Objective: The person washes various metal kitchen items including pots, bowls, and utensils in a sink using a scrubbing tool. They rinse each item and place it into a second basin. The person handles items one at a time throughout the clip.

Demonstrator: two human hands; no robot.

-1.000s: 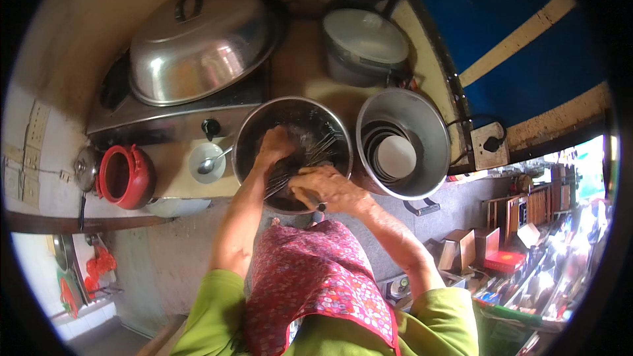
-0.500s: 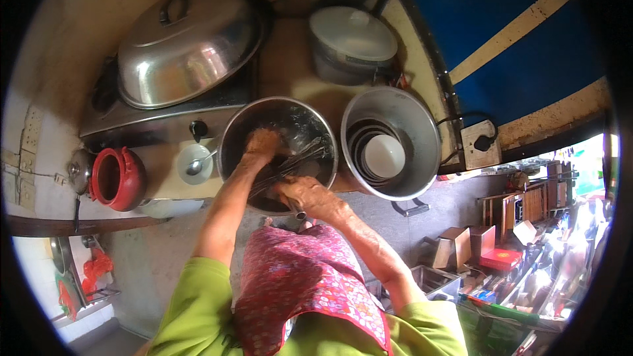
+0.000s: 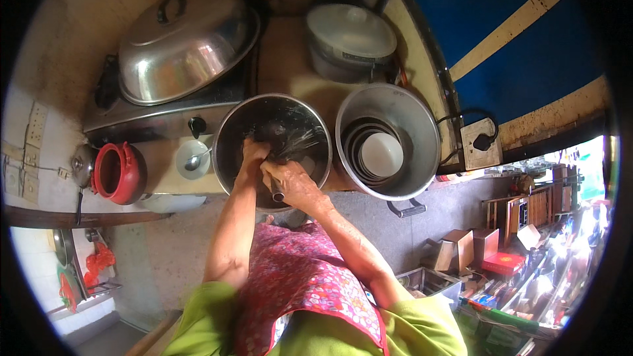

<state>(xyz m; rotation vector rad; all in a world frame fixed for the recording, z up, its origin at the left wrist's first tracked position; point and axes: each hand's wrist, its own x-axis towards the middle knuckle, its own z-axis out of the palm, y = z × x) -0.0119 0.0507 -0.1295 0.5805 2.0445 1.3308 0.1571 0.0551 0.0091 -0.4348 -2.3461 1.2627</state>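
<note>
Basically, R hand (image 3: 290, 179) is wrapped round the handle of a wire whisk (image 3: 299, 141), its loops down in the steel bowl (image 3: 231, 135) at the counter (image 3: 159, 163) edge; L hand (image 3: 256, 151) is in the bowl too, close by, but can't tell if it's gripping anything. Whisk's prob. light, w/ springy wires, stiff handle, poss. slippery if wet, so best held mid-handle.

A red pot (image 3: 133, 178) stands near a small pale bowl (image 3: 185, 150) holding a spoon (image 3: 192, 163).
</note>
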